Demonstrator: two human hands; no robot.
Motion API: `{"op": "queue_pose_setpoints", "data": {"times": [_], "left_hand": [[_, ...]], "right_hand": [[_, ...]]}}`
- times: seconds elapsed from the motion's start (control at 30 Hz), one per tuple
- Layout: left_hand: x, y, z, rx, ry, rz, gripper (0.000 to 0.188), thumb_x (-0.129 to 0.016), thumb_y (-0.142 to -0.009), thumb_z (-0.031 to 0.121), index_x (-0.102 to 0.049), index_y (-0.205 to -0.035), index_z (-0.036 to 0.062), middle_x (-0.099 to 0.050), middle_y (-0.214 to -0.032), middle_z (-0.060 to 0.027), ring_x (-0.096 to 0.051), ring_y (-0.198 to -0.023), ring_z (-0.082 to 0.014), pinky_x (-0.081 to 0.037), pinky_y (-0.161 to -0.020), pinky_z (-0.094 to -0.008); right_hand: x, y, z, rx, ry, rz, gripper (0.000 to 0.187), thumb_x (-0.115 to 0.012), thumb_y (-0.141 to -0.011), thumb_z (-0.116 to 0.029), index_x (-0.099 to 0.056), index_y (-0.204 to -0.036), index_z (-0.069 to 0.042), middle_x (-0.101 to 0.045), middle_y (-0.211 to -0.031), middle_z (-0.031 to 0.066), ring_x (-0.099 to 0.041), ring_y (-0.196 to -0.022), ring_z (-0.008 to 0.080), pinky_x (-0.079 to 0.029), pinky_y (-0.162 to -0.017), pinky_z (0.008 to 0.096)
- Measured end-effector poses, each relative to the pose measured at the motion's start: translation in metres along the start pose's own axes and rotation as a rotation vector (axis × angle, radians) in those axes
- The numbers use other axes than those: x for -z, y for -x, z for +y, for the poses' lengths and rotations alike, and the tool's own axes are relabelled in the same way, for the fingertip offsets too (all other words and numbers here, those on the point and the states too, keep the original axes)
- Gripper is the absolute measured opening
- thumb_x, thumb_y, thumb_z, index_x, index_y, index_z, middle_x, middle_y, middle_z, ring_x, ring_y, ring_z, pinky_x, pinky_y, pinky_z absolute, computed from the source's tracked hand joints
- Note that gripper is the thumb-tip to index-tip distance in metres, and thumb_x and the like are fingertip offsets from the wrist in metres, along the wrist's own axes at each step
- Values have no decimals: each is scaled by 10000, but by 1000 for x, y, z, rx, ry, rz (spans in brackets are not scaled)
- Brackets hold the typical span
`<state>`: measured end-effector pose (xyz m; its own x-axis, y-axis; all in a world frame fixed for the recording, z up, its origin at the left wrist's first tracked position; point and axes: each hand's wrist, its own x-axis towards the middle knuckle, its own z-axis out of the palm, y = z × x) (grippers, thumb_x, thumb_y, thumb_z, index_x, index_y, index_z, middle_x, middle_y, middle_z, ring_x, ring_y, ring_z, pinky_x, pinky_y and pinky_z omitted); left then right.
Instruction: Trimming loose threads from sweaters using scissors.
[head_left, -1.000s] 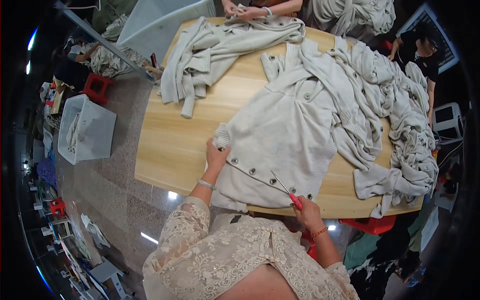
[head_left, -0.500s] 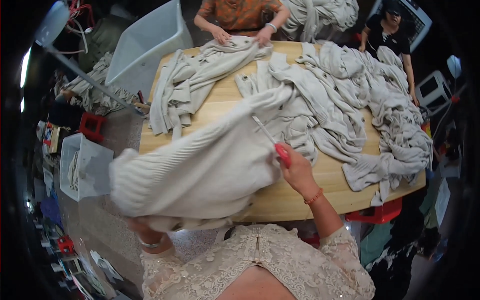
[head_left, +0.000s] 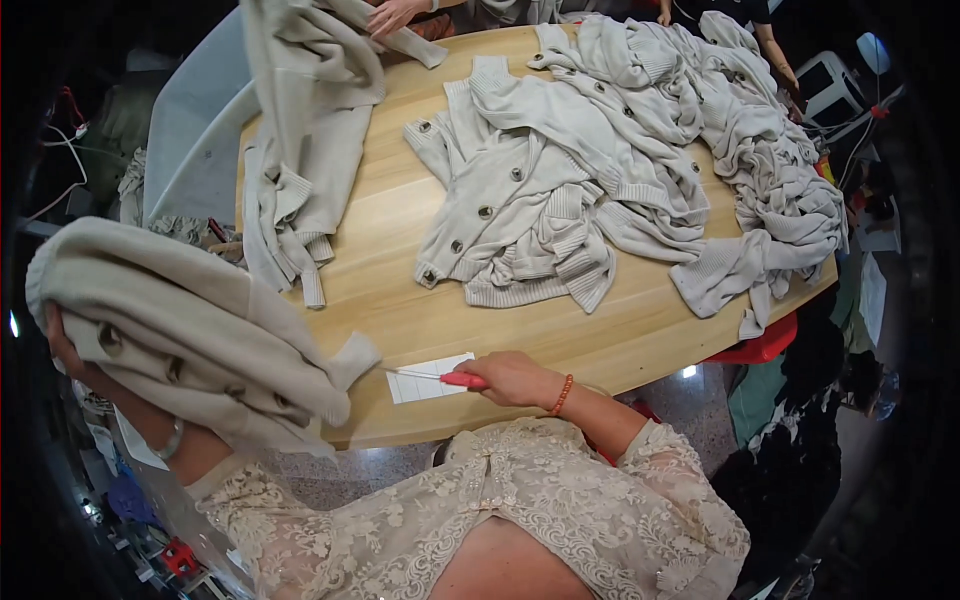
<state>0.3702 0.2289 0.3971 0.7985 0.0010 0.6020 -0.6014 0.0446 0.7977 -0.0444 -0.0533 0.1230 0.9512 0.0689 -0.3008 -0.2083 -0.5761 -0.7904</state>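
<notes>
At the far left, my left hand grips the edge of a beige knitted cardigan with large dark buttons, holding it raised beside the table. Part of that hand is hidden behind the knit. In my right hand, closed near the table's front edge, is a red-handled tool with a long thin metal shaft pointing left; its exact kind I cannot make out. Its shaft passes over a white ruled paper on the table, toward the cardigan's ribbed end.
On the wooden table lie another buttoned cardigan and a long heap of beige knitwear at the right. Across it, a co-worker's hand lifts a garment. A pale plastic bin stands at the back left.
My left hand has carried the cardigan leftward, off the other garments, baring the white paper. My right hand has moved down and left with the tool. The co-worker across has raised a garment.
</notes>
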Motion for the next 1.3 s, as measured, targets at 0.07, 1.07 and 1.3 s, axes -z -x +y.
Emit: {"op": "queue_pose_setpoints", "data": {"times": [0.07,1.07,1.3], "left_hand": [[-26,-22,-31,-4,18,-65,419,-440,-980,268,-509,-1290,-5,-514,-1323,-156,-518,-1189,-237,-416,-1024,-372],[-197,266,-53,837,310,-798,436,-561,-719,8,-573,-1154,-14,-602,-1008,-4,-537,-843,-66,-420,-742,-199],[-73,265,-8,324,247,-501,704,-592,-664,59,-408,-1335,-49,-536,-1236,-114,-537,-1110,-221,-394,-993,-320]], "right_hand": [[8,2,12,-119,30,50,362,-610,-848,-179,-572,-1208,-173,-651,-894,138,-621,-843,341,-481,-723,453],[28,75,85,-662,217,457,185,-644,-804,-192,-597,-858,-21,-647,-771,221,-643,-746,401,-505,-675,497],[3,22,72,-407,125,375,203,-593,-838,-210,-614,-936,-34,-653,-729,183,-638,-700,396,-507,-652,490]]}}
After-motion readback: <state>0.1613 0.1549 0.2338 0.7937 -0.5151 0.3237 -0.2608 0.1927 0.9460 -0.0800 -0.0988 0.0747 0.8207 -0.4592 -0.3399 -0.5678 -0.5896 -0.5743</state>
